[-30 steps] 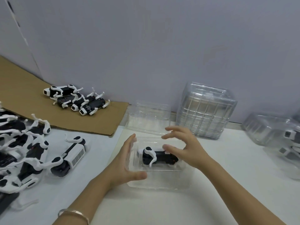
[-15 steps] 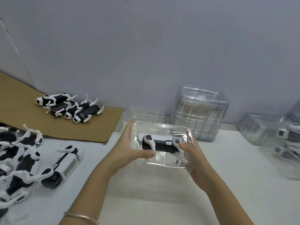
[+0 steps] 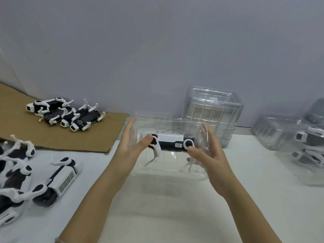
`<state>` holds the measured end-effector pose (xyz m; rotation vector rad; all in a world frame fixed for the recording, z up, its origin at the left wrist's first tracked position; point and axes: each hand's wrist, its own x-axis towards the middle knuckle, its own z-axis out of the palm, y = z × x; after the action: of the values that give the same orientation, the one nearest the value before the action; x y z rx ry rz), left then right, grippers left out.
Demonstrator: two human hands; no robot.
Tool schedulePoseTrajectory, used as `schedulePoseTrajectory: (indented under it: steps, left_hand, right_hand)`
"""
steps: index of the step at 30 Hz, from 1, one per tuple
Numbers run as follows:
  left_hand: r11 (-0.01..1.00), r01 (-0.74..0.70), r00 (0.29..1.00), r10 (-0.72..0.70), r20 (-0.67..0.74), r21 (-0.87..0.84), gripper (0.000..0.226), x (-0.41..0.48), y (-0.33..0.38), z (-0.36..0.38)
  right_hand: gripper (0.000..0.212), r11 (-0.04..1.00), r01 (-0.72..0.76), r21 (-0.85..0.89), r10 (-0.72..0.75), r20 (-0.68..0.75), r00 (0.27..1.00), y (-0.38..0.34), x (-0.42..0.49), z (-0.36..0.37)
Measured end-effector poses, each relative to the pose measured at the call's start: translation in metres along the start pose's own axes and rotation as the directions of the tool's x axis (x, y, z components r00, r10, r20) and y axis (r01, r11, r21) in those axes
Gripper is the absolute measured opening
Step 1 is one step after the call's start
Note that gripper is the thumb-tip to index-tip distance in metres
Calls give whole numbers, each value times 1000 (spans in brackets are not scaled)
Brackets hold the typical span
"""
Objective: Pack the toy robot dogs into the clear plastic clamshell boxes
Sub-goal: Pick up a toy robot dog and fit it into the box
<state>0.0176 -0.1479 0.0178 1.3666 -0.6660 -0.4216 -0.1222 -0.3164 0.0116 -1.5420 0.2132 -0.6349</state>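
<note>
Far out to the left of our left hand, a heap of toy robot dogs (image 3: pixel 12 172) lies tangled at the table's edge, and one loose dog (image 3: pixel 57 179) lies on its side between that heap and our left forearm. Beyond them, a cardboard sheet (image 3: pixel 52 137) reaches almost to our left fingertips, with a cluster of dogs (image 3: pixel 64 114) on it, near the wall. Our left hand (image 3: pixel 129 148) holds the left end of the clear clamshell box (image 3: pixel 168 165): the fingers run straight up along its side wall and the thumb presses across the front, so the plastic is pinched between them. The box hangs between our two hands above the white table (image 3: pixel 175 216), casting a soft shadow below. Inside it, the toy robot dog (image 3: pixel 171 142) lies lengthwise from one thumb to the other, its white legs pointing down toward the box's lower edge. Our right hand (image 3: pixel 208 155) clamps the right end the same way, thumb on the front by the dog's round joint, fingers showing through the plastic behind. Just past our right fingers a stack of empty clamshell boxes (image 3: pixel 213 111) stands by the wall. Well off to the right of that hand, packed boxes (image 3: pixel 301 146) with dogs inside sit at the frame's edge.
</note>
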Motion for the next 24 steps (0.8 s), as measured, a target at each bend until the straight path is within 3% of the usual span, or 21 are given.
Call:
schedulePoseTrajectory:
  steps: [2, 7, 10, 16, 24]
  left_hand:
    - [999, -35, 998, 36, -48, 21, 98, 1, -6, 3]
    - [989, -126, 989, 131, -69, 72, 70, -1, -19, 7]
    - [985, -150, 986, 155, -64, 84, 70, -2, -25, 10]
    - [996, -87, 994, 86, -66, -14, 77, 2, -34, -9]
    - [999, -48, 990, 47, -130, -4, 83, 2, -35, 2]
  right_hand:
    - [81, 1000, 24, -15, -24, -4, 1000, 1, -1, 1]
    - [71, 998, 45, -45, -47, -47, 998, 8, -3, 3]
    - [70, 990, 83, -114, -91, -65, 994, 9, -3, 2]
    - [79, 916, 256, -309, -267, 6, 964, 1, -11, 5]
    - [72, 932, 175, -317, -217, -105, 970, 12, -8, 6]
